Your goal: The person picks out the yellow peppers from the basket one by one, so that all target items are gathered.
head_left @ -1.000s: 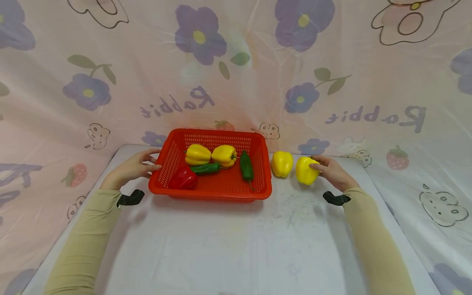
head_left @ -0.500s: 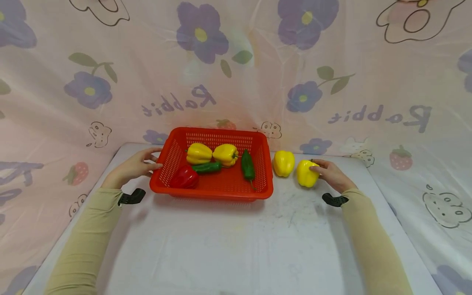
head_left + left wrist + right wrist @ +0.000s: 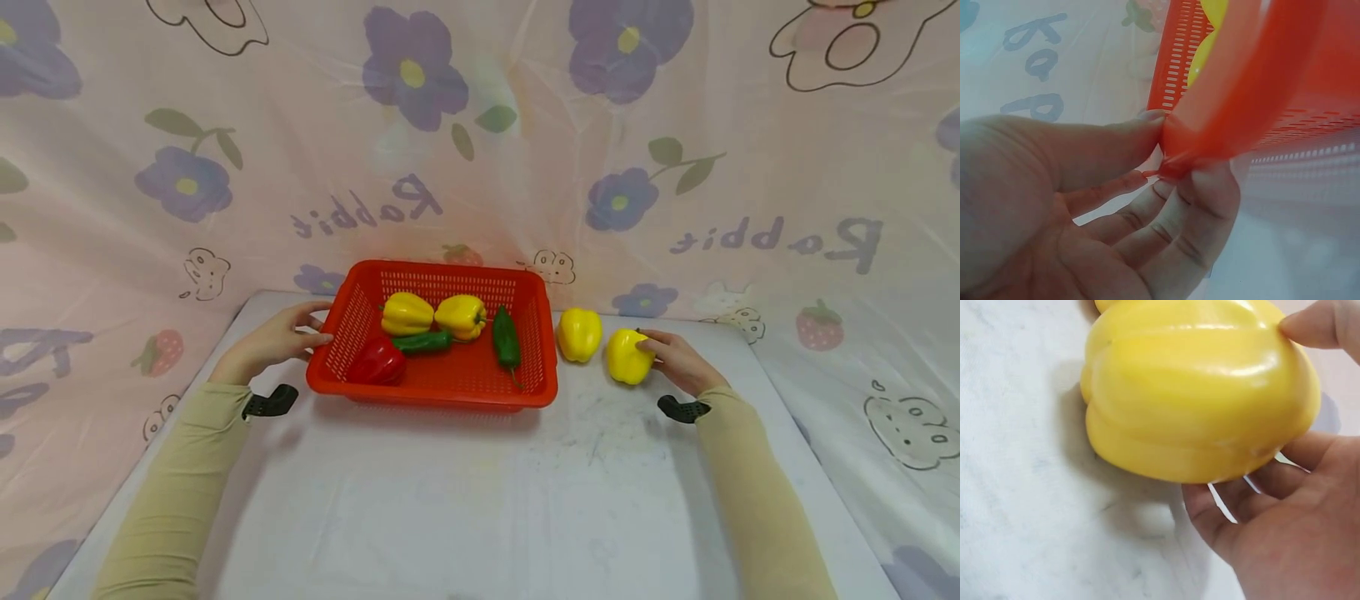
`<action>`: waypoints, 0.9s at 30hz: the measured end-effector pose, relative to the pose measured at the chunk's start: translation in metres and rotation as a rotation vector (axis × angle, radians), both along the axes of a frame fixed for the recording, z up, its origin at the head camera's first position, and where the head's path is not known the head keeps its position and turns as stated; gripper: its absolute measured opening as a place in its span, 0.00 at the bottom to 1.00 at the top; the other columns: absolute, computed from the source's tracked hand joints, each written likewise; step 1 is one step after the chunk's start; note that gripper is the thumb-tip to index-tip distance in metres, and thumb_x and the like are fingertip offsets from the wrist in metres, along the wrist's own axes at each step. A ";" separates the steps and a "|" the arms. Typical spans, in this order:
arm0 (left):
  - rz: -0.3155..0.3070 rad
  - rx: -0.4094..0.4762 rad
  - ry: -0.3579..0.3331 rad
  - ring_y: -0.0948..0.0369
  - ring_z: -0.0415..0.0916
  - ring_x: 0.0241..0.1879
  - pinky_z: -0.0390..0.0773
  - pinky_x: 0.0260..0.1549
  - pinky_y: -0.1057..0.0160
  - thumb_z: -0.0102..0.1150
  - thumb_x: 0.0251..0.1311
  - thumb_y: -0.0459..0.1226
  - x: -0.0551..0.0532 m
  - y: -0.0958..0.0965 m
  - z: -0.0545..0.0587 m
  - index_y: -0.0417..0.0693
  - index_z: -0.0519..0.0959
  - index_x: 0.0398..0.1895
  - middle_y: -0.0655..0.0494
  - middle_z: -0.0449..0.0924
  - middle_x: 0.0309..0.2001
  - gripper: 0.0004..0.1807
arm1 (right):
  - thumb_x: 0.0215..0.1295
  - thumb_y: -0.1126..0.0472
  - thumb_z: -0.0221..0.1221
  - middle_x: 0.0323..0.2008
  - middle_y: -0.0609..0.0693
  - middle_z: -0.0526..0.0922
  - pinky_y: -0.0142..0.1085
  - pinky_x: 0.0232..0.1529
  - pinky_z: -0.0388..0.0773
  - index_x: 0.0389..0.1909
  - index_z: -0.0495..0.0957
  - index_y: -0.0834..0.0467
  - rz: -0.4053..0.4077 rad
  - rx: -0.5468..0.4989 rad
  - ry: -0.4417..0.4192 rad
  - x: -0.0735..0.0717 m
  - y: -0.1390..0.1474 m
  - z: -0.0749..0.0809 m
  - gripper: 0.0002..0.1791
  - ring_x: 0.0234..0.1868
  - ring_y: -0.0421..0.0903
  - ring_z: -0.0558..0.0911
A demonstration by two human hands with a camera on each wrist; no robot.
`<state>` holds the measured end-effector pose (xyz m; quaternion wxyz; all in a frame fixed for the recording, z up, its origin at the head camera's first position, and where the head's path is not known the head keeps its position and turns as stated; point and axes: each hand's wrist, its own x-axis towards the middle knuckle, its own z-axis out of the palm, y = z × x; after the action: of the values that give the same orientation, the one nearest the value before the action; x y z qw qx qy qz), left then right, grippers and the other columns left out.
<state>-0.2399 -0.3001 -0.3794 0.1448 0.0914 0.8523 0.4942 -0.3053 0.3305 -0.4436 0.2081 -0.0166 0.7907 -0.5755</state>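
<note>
My left hand (image 3: 272, 340) pinches the left rim of the red plastic basket (image 3: 442, 398), with the thumb (image 3: 1116, 147) above the edge and the other fingers curled beneath. At the right, my right hand (image 3: 682, 360) holds a yellow bell pepper (image 3: 628, 357) between thumb and fingers, close over the table. A second yellow bell pepper (image 3: 579, 335) stands between that one and the basket. Inside the basket lie two yellow bell peppers (image 3: 407, 314), a red bell pepper (image 3: 377, 362) at the front left, and two green chili peppers (image 3: 506, 337).
The white table (image 3: 450, 500) carries the basket near its back edge. A patterned curtain (image 3: 517, 183) hangs right behind and along both sides. Dark wrist mounts (image 3: 272, 402) sit on both forearms.
My right hand has brought the yellow bell pepper slightly toward me, away from the back edge. The left hand and basket stay in place; the head view shifts a little.
</note>
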 end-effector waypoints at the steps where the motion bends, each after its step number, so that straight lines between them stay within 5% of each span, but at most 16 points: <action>1: 0.000 -0.001 0.000 0.51 0.79 0.37 0.82 0.36 0.55 0.55 0.65 0.30 0.000 0.000 0.000 0.35 0.51 0.72 0.33 0.67 0.49 0.36 | 0.75 0.56 0.46 0.72 0.68 0.43 0.54 0.68 0.48 0.72 0.39 0.72 0.000 -0.015 -0.001 0.000 0.000 0.000 0.38 0.69 0.62 0.51; 9: -0.001 0.005 0.008 0.51 0.79 0.38 0.82 0.36 0.55 0.55 0.65 0.29 0.001 -0.001 -0.001 0.34 0.51 0.72 0.32 0.67 0.48 0.35 | 0.74 0.60 0.44 0.71 0.68 0.44 0.54 0.69 0.48 0.72 0.41 0.71 -0.003 -0.074 -0.004 0.001 0.003 -0.003 0.34 0.67 0.60 0.51; 17: -0.003 0.017 -0.002 0.50 0.79 0.39 0.82 0.36 0.54 0.55 0.66 0.30 0.002 0.000 -0.001 0.34 0.49 0.72 0.32 0.66 0.50 0.36 | 0.74 0.54 0.47 0.72 0.67 0.45 0.50 0.69 0.49 0.72 0.41 0.71 -0.073 -0.061 -0.022 0.000 0.004 -0.008 0.39 0.67 0.59 0.53; 27: 0.005 0.013 -0.009 0.52 0.79 0.38 0.82 0.36 0.55 0.55 0.66 0.30 -0.001 -0.001 -0.002 0.34 0.49 0.73 0.33 0.66 0.48 0.37 | 0.73 0.47 0.48 0.71 0.65 0.49 0.31 0.57 0.67 0.73 0.43 0.70 -0.125 -0.028 -0.005 -0.004 0.000 -0.011 0.42 0.63 0.54 0.60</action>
<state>-0.2407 -0.3008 -0.3810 0.1467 0.0880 0.8486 0.5006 -0.3090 0.3303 -0.4543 0.1734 0.0313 0.7817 -0.5983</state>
